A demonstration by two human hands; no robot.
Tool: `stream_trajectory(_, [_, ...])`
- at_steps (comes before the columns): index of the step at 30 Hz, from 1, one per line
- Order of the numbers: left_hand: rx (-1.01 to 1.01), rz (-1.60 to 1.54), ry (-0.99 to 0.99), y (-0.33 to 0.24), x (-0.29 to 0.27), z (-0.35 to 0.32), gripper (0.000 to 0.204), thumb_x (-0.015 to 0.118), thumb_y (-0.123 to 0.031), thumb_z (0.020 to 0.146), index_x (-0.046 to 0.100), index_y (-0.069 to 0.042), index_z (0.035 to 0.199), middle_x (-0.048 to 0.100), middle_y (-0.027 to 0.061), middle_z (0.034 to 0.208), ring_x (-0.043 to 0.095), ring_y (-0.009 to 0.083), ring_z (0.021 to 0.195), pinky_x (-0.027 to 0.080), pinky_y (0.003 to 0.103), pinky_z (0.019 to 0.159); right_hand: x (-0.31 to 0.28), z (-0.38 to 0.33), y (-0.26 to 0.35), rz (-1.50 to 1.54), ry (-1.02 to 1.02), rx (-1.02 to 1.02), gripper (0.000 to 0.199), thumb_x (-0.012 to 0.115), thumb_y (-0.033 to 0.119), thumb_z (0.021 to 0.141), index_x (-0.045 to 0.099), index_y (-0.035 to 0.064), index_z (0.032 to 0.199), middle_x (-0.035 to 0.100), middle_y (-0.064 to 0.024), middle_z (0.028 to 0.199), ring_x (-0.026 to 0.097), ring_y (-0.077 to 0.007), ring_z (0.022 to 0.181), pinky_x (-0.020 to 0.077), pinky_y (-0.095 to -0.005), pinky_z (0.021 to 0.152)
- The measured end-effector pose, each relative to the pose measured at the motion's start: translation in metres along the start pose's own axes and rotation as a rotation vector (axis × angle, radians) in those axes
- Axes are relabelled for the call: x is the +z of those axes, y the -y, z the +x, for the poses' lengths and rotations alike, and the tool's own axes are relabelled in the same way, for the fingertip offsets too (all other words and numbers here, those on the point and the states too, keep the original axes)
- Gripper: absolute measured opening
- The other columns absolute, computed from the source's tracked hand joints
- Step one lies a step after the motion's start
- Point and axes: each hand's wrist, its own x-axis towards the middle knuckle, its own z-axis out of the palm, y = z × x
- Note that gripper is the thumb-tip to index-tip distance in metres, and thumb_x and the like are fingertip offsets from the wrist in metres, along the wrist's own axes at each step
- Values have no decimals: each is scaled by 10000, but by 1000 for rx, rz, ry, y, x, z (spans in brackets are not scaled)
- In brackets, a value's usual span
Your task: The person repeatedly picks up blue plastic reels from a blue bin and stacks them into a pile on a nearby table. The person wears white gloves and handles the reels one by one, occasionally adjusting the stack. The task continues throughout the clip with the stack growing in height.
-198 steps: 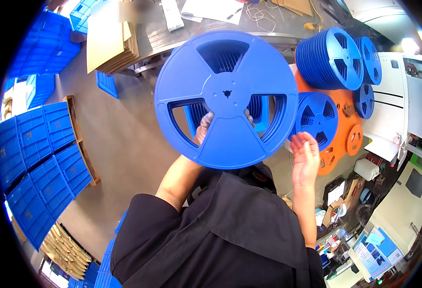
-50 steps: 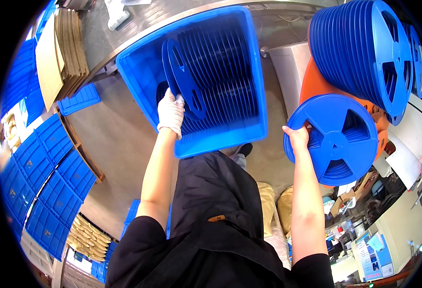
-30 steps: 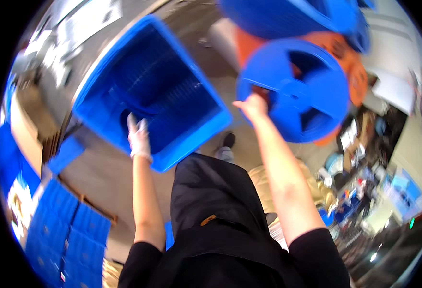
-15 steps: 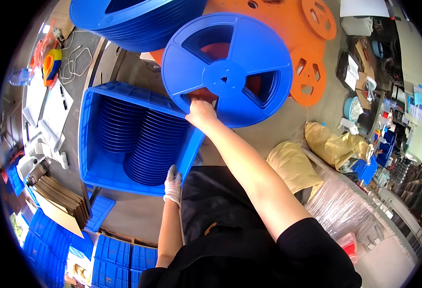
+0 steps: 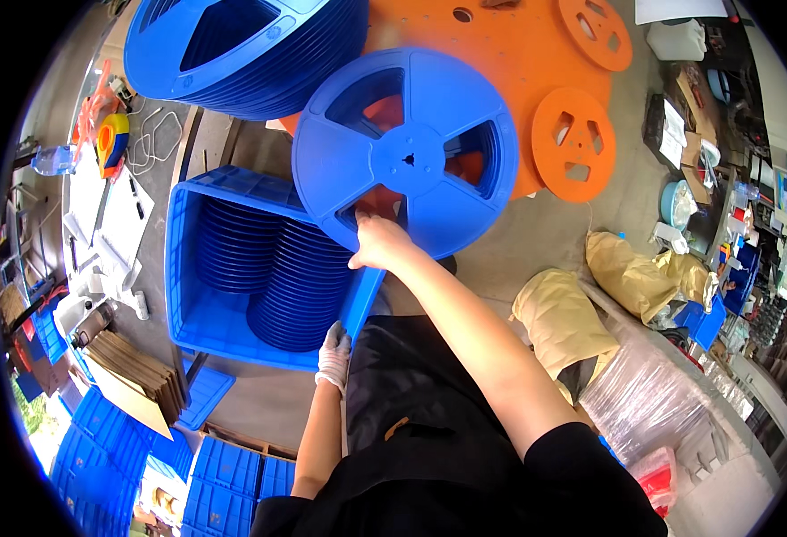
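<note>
Bare, my right hand point(image 5: 378, 240) grips the near left rim of a round blue plastic reel point(image 5: 349, 179), its fingers reaching into a cut-out. The reel has three wide openings and a small centre hole, and it overlaps an orange surface. My left hand point(image 5: 333, 351), in a pale glove with a grey tip, rests at the near right corner of a blue crate point(image 5: 223, 345); its fingers are mostly bunched against the rim. Inside the crate, blue reels point(image 5: 299, 286) stand on edge in two rows.
A tall stack of blue reels point(image 5: 259, 63) rises at the far left. Orange slotted discs point(image 5: 575, 143) hang at the orange board's point(image 5: 492, 72) right edge. Tan sacks point(image 5: 564, 327) and a film-wrapped stack point(image 5: 649, 398) lie at my right. Cardboard sheets point(image 5: 134, 380) and blue crates point(image 5: 219, 483) stand left.
The reel in my right hand has shifted slightly down and left in the view. The whole scene has drifted a little as my head moved; my left hand stays at the crate.
</note>
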Motion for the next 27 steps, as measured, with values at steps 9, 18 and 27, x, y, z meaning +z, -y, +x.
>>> stream_trajectory(9, [60, 217, -3, 1, 4, -1, 521, 607, -103, 907, 454, -53, 1402, 594, 64, 1196, 546, 128, 875, 460, 258, 780, 12, -9, -14, -27, 47, -52, 928, 824, 300, 625, 389, -104, 1338, 609, -256, 1157, 614, -365, 1062, 502, -406, 905])
stream_trajectory(18, [92, 178, 23, 2, 6, -1, 510, 586, -67, 911, 440, -12, 1396, 599, 85, 1190, 543, 128, 871, 449, 241, 794, 25, -6, -18, -59, 62, 6, 951, 812, 319, 660, 342, -35, 1406, 525, -250, 1311, 580, -356, 1152, 493, -442, 938])
stream_trajectory(27, [-9, 14, 32, -15, 4, -16, 523, 577, -53, 911, 420, -15, 1409, 578, 124, 1271, 542, 190, 1103, 429, 279, 945, 14, -25, -2, -142, -47, -21, 995, 843, 320, 644, 322, -60, 1401, 499, -259, 1324, 507, -404, 1223, 441, -437, 1009])
